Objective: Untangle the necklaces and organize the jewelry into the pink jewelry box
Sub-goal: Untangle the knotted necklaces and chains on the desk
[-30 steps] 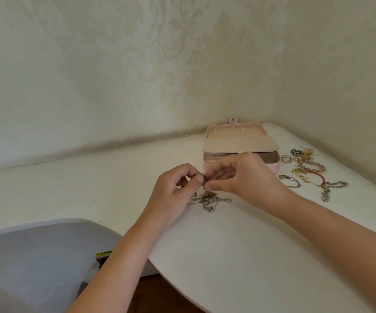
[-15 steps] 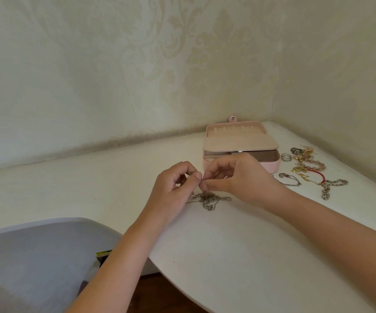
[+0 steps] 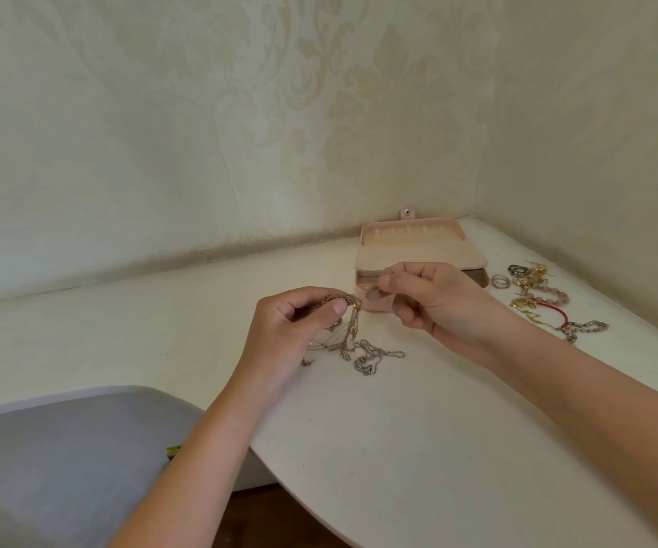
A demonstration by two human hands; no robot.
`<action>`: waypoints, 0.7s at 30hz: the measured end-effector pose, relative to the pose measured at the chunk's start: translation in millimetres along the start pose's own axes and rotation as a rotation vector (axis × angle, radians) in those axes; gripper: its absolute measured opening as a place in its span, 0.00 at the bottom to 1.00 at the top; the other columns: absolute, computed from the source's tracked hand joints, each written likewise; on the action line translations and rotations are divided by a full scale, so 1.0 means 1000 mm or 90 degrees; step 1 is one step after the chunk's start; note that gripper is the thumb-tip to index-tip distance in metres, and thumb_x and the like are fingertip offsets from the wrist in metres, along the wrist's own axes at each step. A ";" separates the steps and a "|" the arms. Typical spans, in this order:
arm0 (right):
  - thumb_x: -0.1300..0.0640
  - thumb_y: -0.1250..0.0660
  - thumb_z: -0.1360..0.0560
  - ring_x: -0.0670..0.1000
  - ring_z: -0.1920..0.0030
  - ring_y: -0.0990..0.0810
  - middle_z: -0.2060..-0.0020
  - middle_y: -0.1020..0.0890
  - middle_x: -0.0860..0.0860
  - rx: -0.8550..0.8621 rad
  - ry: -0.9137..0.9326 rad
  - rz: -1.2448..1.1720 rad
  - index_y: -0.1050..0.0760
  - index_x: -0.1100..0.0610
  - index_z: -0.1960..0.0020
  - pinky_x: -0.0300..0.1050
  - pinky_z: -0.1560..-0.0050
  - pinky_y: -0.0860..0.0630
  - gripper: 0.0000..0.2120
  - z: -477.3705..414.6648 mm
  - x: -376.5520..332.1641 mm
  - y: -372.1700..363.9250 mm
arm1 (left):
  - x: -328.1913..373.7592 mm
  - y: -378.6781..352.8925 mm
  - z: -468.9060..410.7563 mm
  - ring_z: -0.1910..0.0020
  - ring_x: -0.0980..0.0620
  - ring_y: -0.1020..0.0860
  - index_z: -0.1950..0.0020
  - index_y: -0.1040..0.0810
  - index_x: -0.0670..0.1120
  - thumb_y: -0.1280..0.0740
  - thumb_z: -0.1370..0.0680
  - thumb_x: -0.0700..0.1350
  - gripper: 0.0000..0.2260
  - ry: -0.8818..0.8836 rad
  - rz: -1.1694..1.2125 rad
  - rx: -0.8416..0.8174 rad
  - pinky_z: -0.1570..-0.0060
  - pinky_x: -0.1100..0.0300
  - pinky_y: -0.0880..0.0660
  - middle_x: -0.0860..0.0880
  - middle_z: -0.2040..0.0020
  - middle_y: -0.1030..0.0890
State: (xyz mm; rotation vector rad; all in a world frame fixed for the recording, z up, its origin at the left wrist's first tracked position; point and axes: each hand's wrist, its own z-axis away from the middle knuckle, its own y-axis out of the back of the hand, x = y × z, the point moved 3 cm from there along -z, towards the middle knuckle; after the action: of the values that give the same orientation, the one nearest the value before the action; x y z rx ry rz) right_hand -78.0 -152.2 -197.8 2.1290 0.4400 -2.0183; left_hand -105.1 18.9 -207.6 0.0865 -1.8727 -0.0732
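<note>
A knot of thin silver and gold necklaces (image 3: pixel 359 350) lies on the white table (image 3: pixel 418 448), partly lifted. My left hand (image 3: pixel 295 330) pinches one end of it between thumb and fingers, with fine chains hanging down from the pinch. My right hand (image 3: pixel 434 298) hovers just right of it, fingers curled; whether it holds a fine chain I cannot tell. Behind my right hand stands the pink jewelry box (image 3: pixel 418 251), open, with its inner flap lying over the compartments.
More jewelry lies right of the box: rings (image 3: pixel 500 280), a beaded bracelet (image 3: pixel 549 296), gold pieces with a red cord (image 3: pixel 553 310) and a silver chain bracelet (image 3: pixel 584 328). Patterned walls meet in the corner behind. A grey rounded surface (image 3: pixel 62 460) sits at lower left.
My hands have drawn apart. The left hand has raised part of the tangle off the table, and the right hand has moved right toward the box.
</note>
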 end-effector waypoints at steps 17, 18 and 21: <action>0.63 0.40 0.22 0.52 0.59 0.20 0.66 0.21 0.53 -0.032 -0.057 -0.292 0.26 0.60 0.61 0.50 0.40 0.24 0.10 -0.004 0.005 -0.003 | -0.007 -0.001 -0.005 0.71 0.58 0.33 0.72 0.24 0.50 0.31 0.35 0.39 0.08 0.063 0.096 -0.092 0.75 0.69 0.38 0.53 0.62 0.22; 0.64 0.41 0.22 0.51 0.61 0.20 0.67 0.22 0.53 -0.028 -0.060 -0.313 0.26 0.60 0.61 0.51 0.40 0.24 0.10 -0.004 0.005 -0.005 | -0.007 -0.001 -0.005 0.71 0.58 0.33 0.73 0.26 0.51 0.30 0.36 0.40 0.09 0.065 0.102 -0.103 0.75 0.69 0.38 0.54 0.62 0.22; 0.65 0.41 0.22 0.50 0.66 0.21 0.69 0.25 0.53 -0.015 -0.053 -0.360 0.28 0.61 0.62 0.52 0.44 0.21 0.11 -0.004 0.006 -0.008 | -0.008 0.001 -0.006 0.72 0.59 0.33 0.72 0.27 0.49 0.28 0.40 0.44 0.07 0.077 0.144 -0.115 0.75 0.69 0.39 0.54 0.62 0.21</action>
State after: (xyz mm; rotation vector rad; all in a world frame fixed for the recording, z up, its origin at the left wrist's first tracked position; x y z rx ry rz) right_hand -76.7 -142.6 -202.5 2.0555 1.1520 -2.3437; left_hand -96.8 20.2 -213.5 -0.2408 -1.7363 -0.0794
